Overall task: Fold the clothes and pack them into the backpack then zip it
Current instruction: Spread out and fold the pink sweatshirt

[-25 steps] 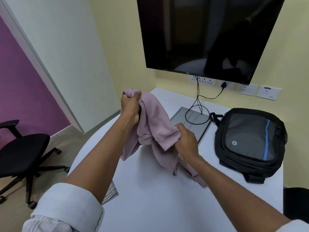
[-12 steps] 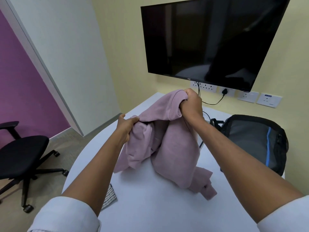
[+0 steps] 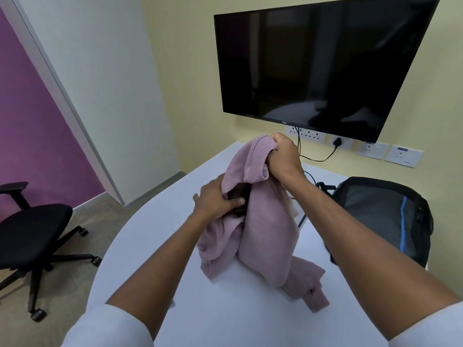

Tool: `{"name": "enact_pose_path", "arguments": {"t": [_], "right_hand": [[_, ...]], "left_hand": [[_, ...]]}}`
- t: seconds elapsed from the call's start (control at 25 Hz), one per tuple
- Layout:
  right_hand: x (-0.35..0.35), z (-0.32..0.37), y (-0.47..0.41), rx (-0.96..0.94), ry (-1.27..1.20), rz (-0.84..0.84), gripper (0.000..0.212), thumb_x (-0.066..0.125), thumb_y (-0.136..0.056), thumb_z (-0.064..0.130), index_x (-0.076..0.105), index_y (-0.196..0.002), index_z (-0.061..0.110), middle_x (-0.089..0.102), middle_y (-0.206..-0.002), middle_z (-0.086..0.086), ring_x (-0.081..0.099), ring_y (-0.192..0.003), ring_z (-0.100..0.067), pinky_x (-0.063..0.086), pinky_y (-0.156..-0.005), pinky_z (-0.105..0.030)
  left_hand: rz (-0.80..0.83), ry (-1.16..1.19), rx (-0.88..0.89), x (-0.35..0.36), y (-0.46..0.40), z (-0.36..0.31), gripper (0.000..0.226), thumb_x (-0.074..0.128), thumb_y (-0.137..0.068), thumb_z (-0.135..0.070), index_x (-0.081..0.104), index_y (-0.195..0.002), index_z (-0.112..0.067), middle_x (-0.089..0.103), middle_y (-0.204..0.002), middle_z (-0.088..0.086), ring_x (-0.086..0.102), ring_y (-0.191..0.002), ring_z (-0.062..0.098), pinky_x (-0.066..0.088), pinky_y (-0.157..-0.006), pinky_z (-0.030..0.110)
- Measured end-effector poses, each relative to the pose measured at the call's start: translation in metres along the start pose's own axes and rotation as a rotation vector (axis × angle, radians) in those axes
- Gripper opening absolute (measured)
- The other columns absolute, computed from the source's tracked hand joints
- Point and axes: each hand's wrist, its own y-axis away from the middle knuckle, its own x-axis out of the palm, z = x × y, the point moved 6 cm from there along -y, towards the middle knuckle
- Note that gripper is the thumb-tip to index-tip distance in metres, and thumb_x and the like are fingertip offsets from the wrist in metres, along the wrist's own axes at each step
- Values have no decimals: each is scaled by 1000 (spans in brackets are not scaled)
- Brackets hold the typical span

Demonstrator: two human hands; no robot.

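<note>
Your right hand (image 3: pixel 283 159) is clenched in a fist around the ribbed edge of the pink sweatshirt (image 3: pixel 263 221), holding that edge up above the counter (image 3: pixel 225 309) so the cloth hangs down from it in a long drape. Your left hand (image 3: pixel 216 199) sits lower and to the left, fingers (image 3: pixel 235 202) loosely spread and pressed against the bunched fabric at a dark opening in the garment; it rests on the cloth rather than gripping it tight. The lower part of the sweatshirt lies crumpled on the white counter, with one end trailing toward you on the right. The backpack (image 3: pixel 383 216), black and grey with a blue stripe, lies on the counter to the right of the sweatshirt, partly behind your right forearm; whether its zip is open you cannot tell from here. A dark wall screen (image 3: pixel 313 66) hangs over the far end of the counter, with a cable (image 3: pixel 323 157) running down from a socket beneath it. A black office chair (image 3: pixel 32 231) stands on the floor to the left.
</note>
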Motion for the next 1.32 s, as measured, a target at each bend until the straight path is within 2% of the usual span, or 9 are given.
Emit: {"name": "enact_pose_path", "arguments": {"t": [0.08,0.24,0.44,0.6,0.72,0.88,1.08,1.24,1.32], "right_hand": [[-7,3,-3,-20,-1,-12,14,47,-90,7,60,-91,8,62,-83,2,54,-73,-11,40,-54,-20],[-30,8,-9,-40,12,-62,16,44,-90,6,59,-94,3,63,-89,-3,54,-78,-16,42,-60,-28],[-37,57,-15,-194,-45,-8,18,43,-85,3,55,-87,15,57,-79,11,49,-71,-2,36,-55,-12],[-45,66,-23,-220,-76,-86,16,43,-89,6,58,-93,11,59,-84,9,53,-75,-3,41,-60,-14],[-60,36,-32,-55,124,-161,13,43,-91,12,55,-97,11,61,-91,-1,55,-77,-16,44,-65,-31],[-67,3,-31,238,784,366,55,63,-84,18,44,-135,13,56,-128,-14,57,-106,-33,49,-82,-37],[13,17,21,-77,607,542,106,82,-68,38,19,-152,25,35,-152,-5,35,-137,-33,37,-106,-51],[29,-12,27,-145,383,264,46,56,-72,19,51,-117,25,67,-106,-4,61,-100,-33,52,-77,-43],[16,-3,17,-205,307,115,43,42,-61,13,59,-100,22,69,-92,-3,62,-87,-33,53,-70,-41]], "left_hand": [[-82,119,-58,-6,4,-7,27,51,-73,-41,56,-97,-31,64,-92,-9,61,-97,28,47,-86,42],[-267,107,-96,-34,-5,-4,16,46,-71,-9,49,-75,-24,53,-64,-9,55,-75,34,46,-75,39],[-308,74,-32,-17,-6,-9,10,54,-79,-15,48,-77,-23,54,-64,-8,48,-69,26,35,-72,37],[-326,278,-111,-5,-3,6,7,45,-76,-12,47,-76,-18,56,-69,0,54,-75,34,43,-66,39],[-397,377,-85,-17,-5,9,13,44,-87,-6,54,-93,-10,61,-84,4,55,-83,31,41,-67,38],[-439,357,26,-41,-15,-17,9,54,-90,-15,57,-82,-14,58,-71,-3,54,-72,26,42,-62,38],[-227,302,253,-32,-15,-81,22,50,-63,-11,65,-70,-25,67,-65,-9,62,-64,16,53,-59,39],[-282,335,341,-43,-8,-93,26,51,-65,-12,67,-79,-26,69,-73,-9,65,-71,17,54,-63,39],[-343,270,368,-52,-4,-84,32,54,-68,-11,66,-91,-29,68,-84,-11,63,-78,17,53,-68,37]]}}
